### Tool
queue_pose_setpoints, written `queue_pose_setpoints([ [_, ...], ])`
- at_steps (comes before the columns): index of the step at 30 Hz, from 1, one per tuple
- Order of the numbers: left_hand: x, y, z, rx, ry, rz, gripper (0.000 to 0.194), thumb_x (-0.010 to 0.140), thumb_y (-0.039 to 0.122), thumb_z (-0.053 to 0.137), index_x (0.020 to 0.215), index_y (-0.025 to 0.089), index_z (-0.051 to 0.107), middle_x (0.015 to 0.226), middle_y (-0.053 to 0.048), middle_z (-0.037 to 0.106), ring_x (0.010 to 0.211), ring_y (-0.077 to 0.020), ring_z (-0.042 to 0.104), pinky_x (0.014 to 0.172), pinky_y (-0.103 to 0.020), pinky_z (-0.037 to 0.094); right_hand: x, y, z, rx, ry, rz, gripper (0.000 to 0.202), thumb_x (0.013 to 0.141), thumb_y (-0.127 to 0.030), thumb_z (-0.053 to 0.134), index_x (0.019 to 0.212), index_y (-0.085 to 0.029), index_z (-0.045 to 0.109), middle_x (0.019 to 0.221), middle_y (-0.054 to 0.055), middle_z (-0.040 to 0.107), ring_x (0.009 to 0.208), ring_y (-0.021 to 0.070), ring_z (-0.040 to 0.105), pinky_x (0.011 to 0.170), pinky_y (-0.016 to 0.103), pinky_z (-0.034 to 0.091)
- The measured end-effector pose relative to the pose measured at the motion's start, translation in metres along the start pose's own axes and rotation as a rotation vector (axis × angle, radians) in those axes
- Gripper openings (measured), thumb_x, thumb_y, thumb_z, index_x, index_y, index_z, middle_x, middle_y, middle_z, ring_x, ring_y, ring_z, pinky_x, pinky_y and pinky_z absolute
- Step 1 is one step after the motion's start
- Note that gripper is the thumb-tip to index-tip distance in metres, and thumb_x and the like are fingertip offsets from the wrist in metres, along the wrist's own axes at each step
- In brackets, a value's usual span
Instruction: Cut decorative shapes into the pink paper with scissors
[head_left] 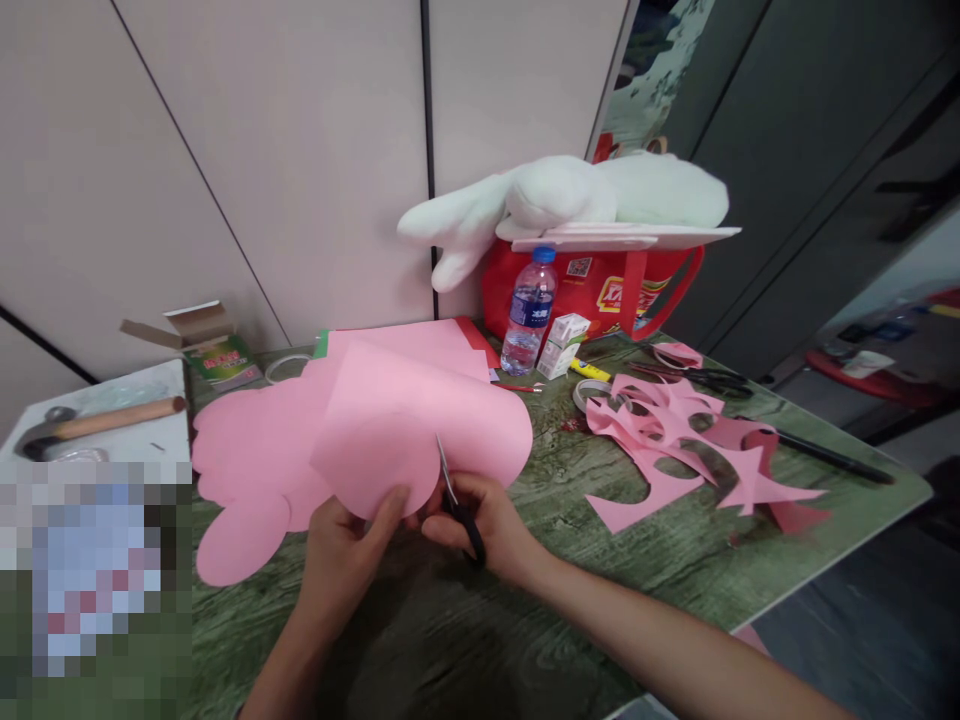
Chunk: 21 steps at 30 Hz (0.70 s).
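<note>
Pinched at its lower edge, a sheet of pink paper (390, 420) is in my left hand (352, 550), thumb on top. My right hand (487, 520) grips black-handled scissors (459, 505), whose blades lie at a rounded cut edge of the sheet. The sheet's right side curls over beyond the blades. On the table to the left, several cut pink paper rounds (244, 540) overlap, partly hidden behind the sheet. More pink paper (420, 338) lies flat behind it.
Pink paper scraps (660, 450) and a tape roll (589, 396) lie to the right. Behind stand a water bottle (531, 315), a small white box (564, 345) and a red bag (600, 290) under a white plush (585, 195). A hammer (105, 422) rests at left.
</note>
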<state>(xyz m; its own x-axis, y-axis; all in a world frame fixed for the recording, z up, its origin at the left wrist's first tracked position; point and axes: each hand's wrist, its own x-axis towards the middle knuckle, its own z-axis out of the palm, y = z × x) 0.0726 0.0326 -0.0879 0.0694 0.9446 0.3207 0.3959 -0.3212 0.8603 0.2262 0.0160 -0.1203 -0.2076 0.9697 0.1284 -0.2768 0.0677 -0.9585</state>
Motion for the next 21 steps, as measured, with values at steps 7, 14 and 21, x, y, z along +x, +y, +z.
queue_pose_setpoints([
  [7,0.0005,0.0024,-0.0021,-0.016,0.011,-0.016,0.030,0.070,0.035,0.063,0.048,0.017,0.066,0.047,-0.002,0.067,0.044,-0.0153,0.059,0.044,-0.022,0.045,0.0003,-0.0010,0.0001,0.000,0.002,0.010,0.047,0.060,-0.057,0.078,0.065,-0.017,0.054,0.065,0.000,0.059,0.051,0.0089,0.039,0.049,0.024,0.030],
  [14,-0.0007,0.0002,-0.0031,-0.013,0.012,-0.012,0.030,0.072,0.037,0.063,0.049,0.016,0.067,0.049,-0.002,0.067,0.045,-0.0148,0.059,0.045,-0.022,0.045,0.0002,-0.0010,-0.0004,-0.021,0.005,0.013,0.049,0.061,-0.058,0.078,0.064,-0.016,0.053,0.059,-0.003,0.051,0.048,0.0069,0.034,0.048,0.024,0.027],
  [21,-0.0003,0.0036,-0.0038,-0.039,0.011,-0.021,0.030,0.072,0.035,0.063,0.049,0.017,0.066,0.049,-0.002,0.068,0.047,-0.0154,0.061,0.047,-0.022,0.047,-0.0006,-0.0010,0.0001,-0.015,0.012,0.045,0.049,0.062,-0.059,0.077,0.064,-0.016,0.052,0.054,-0.005,0.048,0.044,0.0061,0.034,0.044,0.022,0.025],
])
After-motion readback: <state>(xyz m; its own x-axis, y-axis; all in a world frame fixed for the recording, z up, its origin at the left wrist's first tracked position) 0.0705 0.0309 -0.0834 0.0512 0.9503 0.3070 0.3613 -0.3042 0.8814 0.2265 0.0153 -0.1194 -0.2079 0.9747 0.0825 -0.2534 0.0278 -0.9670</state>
